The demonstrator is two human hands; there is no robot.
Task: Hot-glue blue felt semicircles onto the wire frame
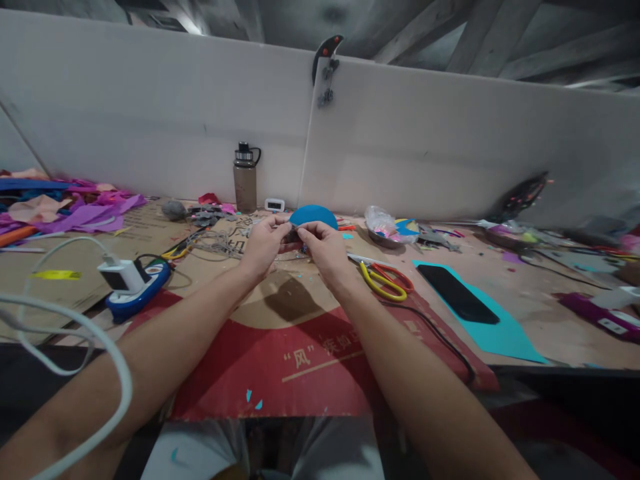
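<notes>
Two bare hands, the left hand (264,245) and the right hand (323,245), meet above a cluttered worktable (530,300) in the head camera's view, fingertips pinched nearly closed on a small dark piece (293,235), mostly hidden; its long axis cannot be told. Just past the fingertips, at one o'clock, shows a blue rounded piece (314,215), its curved edge toward twelve, long axis running nine to three; whether it is held cannot be told. Red-printed cardboard (240,373) gives room toward its front edge at six. Scissors (384,281) crowd the right hand at four; a bottle (245,187) stands at ten; a pale partition (415,147) bounds twelve.
</notes>
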